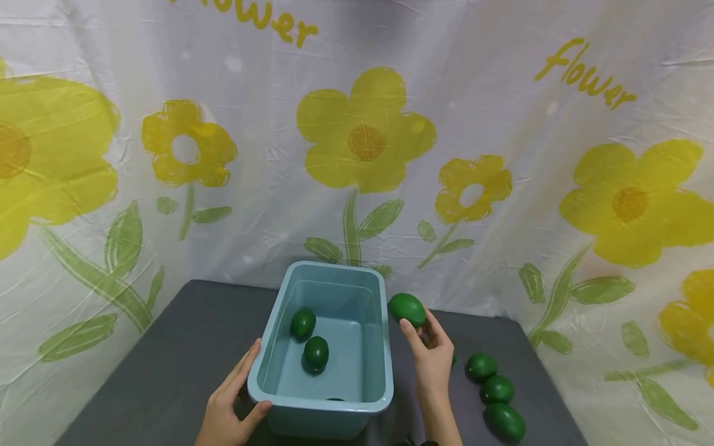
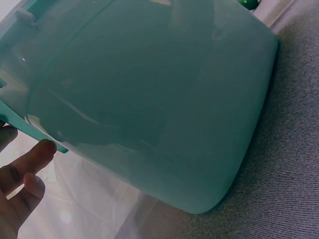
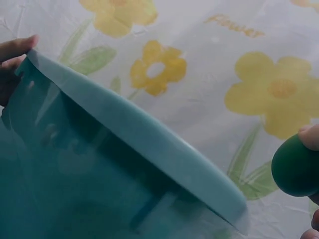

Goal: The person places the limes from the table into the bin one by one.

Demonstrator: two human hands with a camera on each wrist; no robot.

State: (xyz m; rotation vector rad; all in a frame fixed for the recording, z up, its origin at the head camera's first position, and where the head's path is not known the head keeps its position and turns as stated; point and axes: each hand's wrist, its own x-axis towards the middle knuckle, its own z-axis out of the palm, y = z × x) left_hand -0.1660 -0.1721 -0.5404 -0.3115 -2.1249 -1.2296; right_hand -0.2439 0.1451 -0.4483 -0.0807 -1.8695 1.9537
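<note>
A light-blue plastic bin (image 1: 320,406) stands in the middle of the table. My left hand (image 1: 231,396) grips its near left corner, thumb at the front rim and fingers along the left side; in the left wrist view fingertips meet the rim's edge. Just beyond the bin's right rim, my right hand (image 1: 432,356) holds a smooth, egg-shaped green avocado (image 1: 406,310) in the air between thumb and fingers. Inside the bin lie one avocado (image 1: 303,324) and another avocado (image 1: 316,355). A dark sliver shows at the near inner wall, mostly hidden by the rim.
Right of the bin, an avocado (image 1: 481,367), a second avocado (image 1: 498,390) and a third avocado (image 1: 504,422) lie in a row on the dark grey table (image 1: 167,371). Another green piece shows partly behind my right hand. A flower-printed curtain (image 1: 268,204) hangs around the table.
</note>
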